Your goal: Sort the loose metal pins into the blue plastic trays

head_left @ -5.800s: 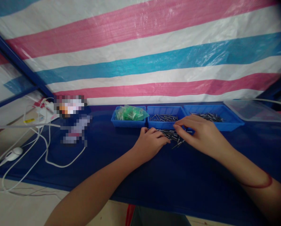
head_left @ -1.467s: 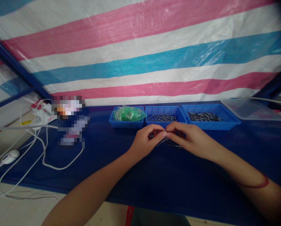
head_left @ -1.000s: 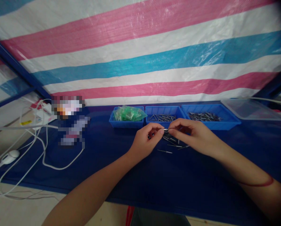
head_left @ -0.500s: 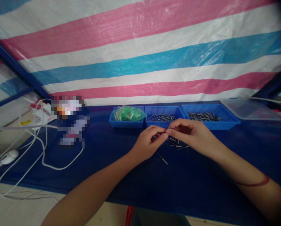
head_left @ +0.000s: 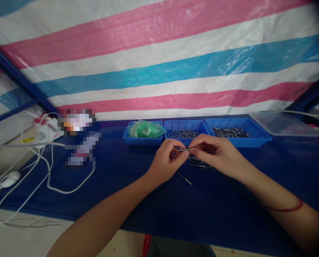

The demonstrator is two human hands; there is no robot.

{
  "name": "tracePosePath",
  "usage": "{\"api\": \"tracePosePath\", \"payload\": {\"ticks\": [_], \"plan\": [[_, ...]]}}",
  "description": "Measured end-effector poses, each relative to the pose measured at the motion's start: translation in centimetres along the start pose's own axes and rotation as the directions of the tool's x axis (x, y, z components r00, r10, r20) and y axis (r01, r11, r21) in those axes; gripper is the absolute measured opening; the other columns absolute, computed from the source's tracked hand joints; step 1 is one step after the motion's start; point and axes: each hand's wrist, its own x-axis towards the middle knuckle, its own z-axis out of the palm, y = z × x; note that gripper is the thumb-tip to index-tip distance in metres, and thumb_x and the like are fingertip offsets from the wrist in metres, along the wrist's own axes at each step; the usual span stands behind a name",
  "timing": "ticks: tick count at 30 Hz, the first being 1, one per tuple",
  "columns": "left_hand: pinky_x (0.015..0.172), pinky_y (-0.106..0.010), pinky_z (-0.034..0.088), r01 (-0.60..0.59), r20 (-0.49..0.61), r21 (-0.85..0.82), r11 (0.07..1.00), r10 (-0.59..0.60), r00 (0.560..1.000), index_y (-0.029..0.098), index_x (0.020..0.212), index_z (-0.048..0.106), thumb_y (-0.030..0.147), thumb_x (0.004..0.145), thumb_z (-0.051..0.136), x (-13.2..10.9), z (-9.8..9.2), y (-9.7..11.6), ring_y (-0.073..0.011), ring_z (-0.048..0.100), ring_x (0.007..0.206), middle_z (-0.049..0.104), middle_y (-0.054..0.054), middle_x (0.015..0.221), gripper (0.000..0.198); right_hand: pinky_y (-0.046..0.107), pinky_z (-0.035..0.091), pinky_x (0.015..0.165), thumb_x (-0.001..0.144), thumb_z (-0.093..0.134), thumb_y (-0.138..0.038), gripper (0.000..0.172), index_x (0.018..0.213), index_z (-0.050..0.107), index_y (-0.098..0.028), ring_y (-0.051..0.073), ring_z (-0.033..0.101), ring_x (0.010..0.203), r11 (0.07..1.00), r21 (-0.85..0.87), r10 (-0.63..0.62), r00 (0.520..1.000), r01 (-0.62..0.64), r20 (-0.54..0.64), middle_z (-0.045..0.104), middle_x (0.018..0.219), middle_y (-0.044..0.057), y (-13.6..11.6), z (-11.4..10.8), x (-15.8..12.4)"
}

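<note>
Pin-handling step: left hand (head_left: 165, 162) and right hand (head_left: 218, 154) both pinch one pin (head_left: 186, 149) over loose pins (head_left: 196, 163) (near side of middle tray (head_left: 185, 141)). Next move likely needs fine fingertip alignment.

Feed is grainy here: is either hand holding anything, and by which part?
One thin metal pin, roughly level. The left hand pinches one end, the right hand the other, fingertips only.

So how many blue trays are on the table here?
3, in a row at the back: left tray with a green bag, middle tray and right tray with metal pins. The clear tray further right isn't blue; none seems hidden.
</note>
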Motion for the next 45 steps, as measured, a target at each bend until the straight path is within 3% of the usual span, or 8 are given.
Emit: {"api": "tracePosePath", "payload": {"ticks": [7, 12, 15, 20, 28, 37, 42, 45], "plan": [[0.065, -0.023, 0.045, -0.024, -0.001, 0.082, 0.996, 0.024, 1.0, 0.016, 0.094, 0.054, 0.03, 0.088, 0.054, 0.0, -0.2, 0.0, -0.0107, 0.052, 0.072, 0.057, -0.005, 0.094, 0.016, 0.03, 0.045, 0.063, 0.084, 0.055, -0.031, 0.013, 0.082, 0.063, -0.021, 0.016, 0.056, 0.071, 0.979, -0.152, -0.13, 0.99, 0.137, 0.052, 0.062, 0.082, 0.004, -0.2, -0.5, 0.3], [0.084, -0.033, 0.044, -0.17, 0.135, 0.379, 0.91, 0.127, 0.983, 0.018, 0.117, 0.053, 0.034, 0.088, 0.053, -0.2, -0.6, -0.1, -0.0182, 0.054, 0.093, 0.056, -0.008, 0.112, 0.033, 0.029, 0.044, 0.063, 0.083, 0.055, -0.037, 0.02, 0.085, 0.065, -0.02, 0.017, 0.058, 0.072, 0.943, -0.332, -0.081, 0.956, -0.018, -0.282, 0.066, 0.084, 0.005, 1.2, -3.5, 0.7], [0.085, -0.037, 0.039, -0.247, 0.262, 0.563, 0.788, 0.113, 0.958, 0.022, 0.118, 0.057, 0.04, 0.089, 0.052, -0.4, -0.7, -0.2, -0.0222, 0.051, 0.102, 0.055, -0.007, 0.118, 0.035, 0.029, 0.042, 0.061, 0.079, 0.057, -0.036, 0.018, 0.082, 0.067, -0.02, 0.016, 0.056, 0.064, 0.763, -0.609, -0.119, 0.88, -0.215, -0.459, 0.066, 0.078, 0.003, 3.1, -5.9, 1.0], [0.078, -0.035, 0.034, -0.308, 0.381, 0.652, 0.693, 0.053, 0.923, 0.027, 0.106, 0.064, 0.039, 0.089, 0.053, -0.6, -0.7, -0.5, -0.0218, 0.049, 0.104, 0.058, -0.002, 0.115, 0.024, 0.035, 0.04, 0.066, 0.08, 0.051, -0.037, 0.028, 0.078, 0.067, -0.014, 0.025, 0.058, 0.069, 0.563, -0.762, -0.121, 0.88, -0.32, -0.459, 0.064, 0.069, 0.01, 5.6, -7.6, 1.5], [0.078, -0.035, 0.028, -0.337, 0.397, 0.685, 0.647, 0.056, 0.916, 0.025, 0.095, 0.063, 0.032, 0.094, 0.046, -0.5, -0.4, -0.5, -0.0179, 0.049, 0.097, 0.063, 0.001, 0.101, 0.019, 0.038, 0.042, 0.075, 0.085, 0.05, -0.036, 0.024, 0.083, 0.065, -0.018, 0.025, 0.059, 0.076, 0.678, -0.72, -0.15, 0.931, -0.148, -0.333, 0.065, 0.077, 0.009, 3.0, -4.7, 1.3], [0.076, -0.035, 0.027, -0.309, 0.379, 0.69, 0.655, 0.037, 0.925, 0.026, 0.104, 0.062, 0.031, 0.094, 0.046, -0.4, -0.3, -0.6, -0.0186, 0.048, 0.096, 0.065, 0.001, 0.101, 0.019, 0.033, 0.043, 0.069, 0.087, 0.049, -0.028, 0.019, 0.079, 0.063, -0.02, 0.019, 0.057, 0.072, 0.812, -0.575, -0.143, 0.99, 0.104, -0.021, 0.064, 0.075, 0.004, 0.7, -2.2, 0.5], [0.077, -0.037, 0.028, -0.281, 0.333, 0.731, 0.622, 0.035, 0.942, 0.023, 0.094, 0.063, 0.031, 0.094, 0.047, -0.5, 0.1, -0.6, -0.0198, 0.048, 0.098, 0.063, 0.0, 0.102, 0.018, 0.028, 0.04, 0.063, 0.084, 0.05, -0.024, 0.016, 0.077, 0.064, -0.02, 0.015, 0.056, 0.065, 0.836, -0.51, -0.075, 0.963, 0.203, 0.259, 0.062, 0.071, 0.002, 0.8, -1.8, 0.4], [0.077, -0.035, 0.03, -0.178, 0.225, 0.721, 0.669, 0.017, 0.974, 0.023, 0.095, 0.063, 0.031, 0.095, 0.044, -0.5, 0.1, -0.5, -0.0193, 0.05, 0.097, 0.062, -0.001, 0.103, 0.02, 0.027, 0.04, 0.062, 0.082, 0.054, -0.029, 0.014, 0.084, 0.064, -0.02, 0.015, 0.057, 0.066, 0.842, -0.503, -0.058, 0.96, 0.195, 0.275, 0.062, 0.072, 0.001, 1.0, -1.5, 0.3]]}}
